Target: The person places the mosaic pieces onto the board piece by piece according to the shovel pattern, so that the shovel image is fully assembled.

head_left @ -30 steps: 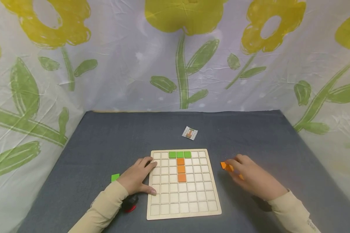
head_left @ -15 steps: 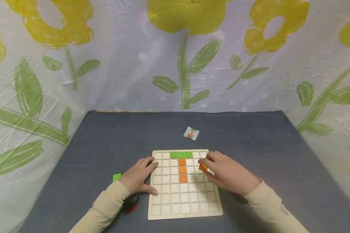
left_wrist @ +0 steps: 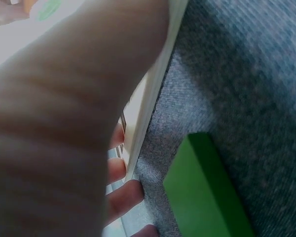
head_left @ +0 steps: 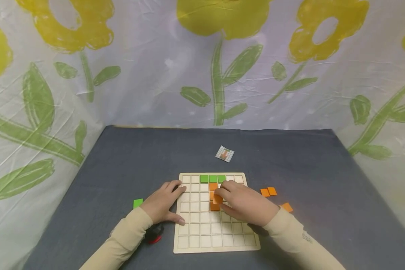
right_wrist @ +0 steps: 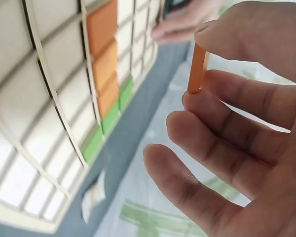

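A pale wooden grid board (head_left: 193, 228) lies on the table, with a row of green tiles (head_left: 213, 179) along its far edge. Below their middle runs a column of orange tiles (head_left: 215, 206). Over that column my right hand (head_left: 246, 201) pinches another orange tile (right_wrist: 197, 69) between thumb and fingers, on edge and apart from the board in the right wrist view. My left hand (head_left: 162, 202) rests at the board's left side, fingers and thumb spread along the rim. Beside it lies a loose green tile (left_wrist: 202, 192).
Loose orange tiles (head_left: 264, 192) lie right of the board, one nearer the right sleeve (head_left: 286, 225). A small card (head_left: 224, 154) printed with a grid pattern lies behind the board. A black and red object (head_left: 154, 236) shows below the left wrist. Flowered cloth (head_left: 138, 75) surrounds the table.
My right hand has moved left from the loose orange tiles to above the board's orange column, carrying one tile. The left hand stays at the board's edge. The view has shifted slightly.
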Available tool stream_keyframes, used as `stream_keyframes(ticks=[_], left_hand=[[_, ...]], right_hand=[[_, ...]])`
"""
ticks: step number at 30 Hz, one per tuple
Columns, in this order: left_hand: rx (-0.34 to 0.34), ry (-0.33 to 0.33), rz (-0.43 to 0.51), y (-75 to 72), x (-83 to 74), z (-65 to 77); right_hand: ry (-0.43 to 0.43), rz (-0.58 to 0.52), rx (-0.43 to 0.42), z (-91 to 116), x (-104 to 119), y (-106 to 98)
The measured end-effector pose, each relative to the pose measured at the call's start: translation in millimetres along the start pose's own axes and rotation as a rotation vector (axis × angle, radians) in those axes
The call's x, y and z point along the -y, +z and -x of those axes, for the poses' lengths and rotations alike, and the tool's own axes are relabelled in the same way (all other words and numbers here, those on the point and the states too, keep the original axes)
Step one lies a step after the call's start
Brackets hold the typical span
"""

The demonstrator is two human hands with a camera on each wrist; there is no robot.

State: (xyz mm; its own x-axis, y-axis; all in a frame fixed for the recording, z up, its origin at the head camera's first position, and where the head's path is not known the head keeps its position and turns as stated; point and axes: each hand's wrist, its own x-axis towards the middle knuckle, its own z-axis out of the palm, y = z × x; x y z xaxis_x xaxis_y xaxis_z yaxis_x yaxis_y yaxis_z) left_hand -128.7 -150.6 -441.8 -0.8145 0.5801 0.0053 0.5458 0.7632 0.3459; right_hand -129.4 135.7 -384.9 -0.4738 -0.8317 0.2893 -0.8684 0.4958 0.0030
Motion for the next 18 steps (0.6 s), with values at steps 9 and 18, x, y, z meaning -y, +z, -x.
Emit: stream_keyframes(ticks=[9, 18], left_hand=[[-0.016, 0.013, -0.012, 0.1, 1.4, 0.0], [-0.016, 0.013, -0.005, 1.6, 2.1, -0.5]], right_hand=[[-0.057, -0.063, 0.098, -9.3, 13.3, 28.0], [-0.021, -0.061, 0.254, -13.7, 21.9, 35.1]])
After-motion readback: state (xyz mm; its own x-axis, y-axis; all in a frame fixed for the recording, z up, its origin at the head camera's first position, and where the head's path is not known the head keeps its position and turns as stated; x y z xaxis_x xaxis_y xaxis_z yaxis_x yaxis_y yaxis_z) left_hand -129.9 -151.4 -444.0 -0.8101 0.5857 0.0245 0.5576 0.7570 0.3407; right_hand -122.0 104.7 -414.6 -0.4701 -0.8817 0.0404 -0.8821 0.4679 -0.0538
